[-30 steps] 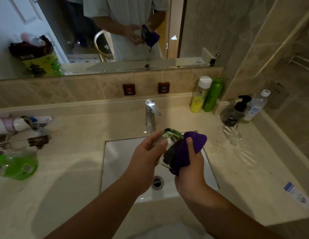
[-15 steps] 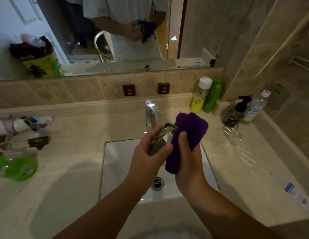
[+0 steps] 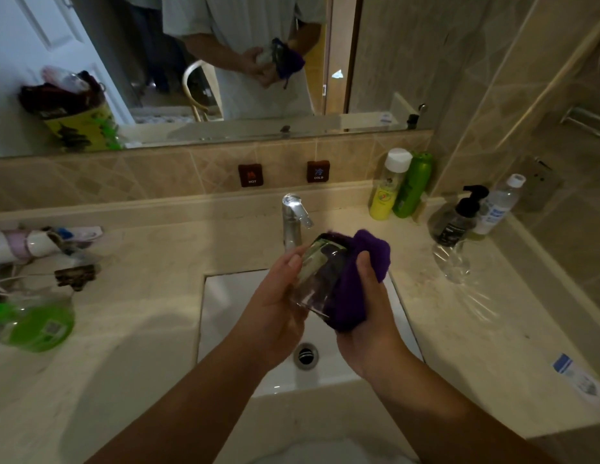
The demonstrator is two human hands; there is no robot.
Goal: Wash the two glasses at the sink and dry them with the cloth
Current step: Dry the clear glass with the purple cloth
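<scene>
Over the white sink [image 3: 231, 303] my left hand [image 3: 275, 303] grips a clear glass [image 3: 317, 276], tilted with its rim pointing away toward the tap. My right hand [image 3: 365, 316] holds a purple cloth [image 3: 362, 279] wrapped against the glass's right side and base. A second clear glass [image 3: 454, 262] stands upside down on the counter at the right, in front of the pump bottle. The chrome tap [image 3: 292, 219] stands just behind the held glass; no water runs from it.
Yellow and green bottles [image 3: 399, 185] stand at the back right. A black pump bottle [image 3: 457, 219] and a clear bottle [image 3: 498, 205] stand near the right wall. A green bottle [image 3: 37, 326] and toiletries [image 3: 41, 242] lie at left. A mirror [image 3: 208, 61] is above.
The cloth has moved from bunched above the glass's rim down around its right side and base. Both hands turned the glass a little while staying over the sink.
</scene>
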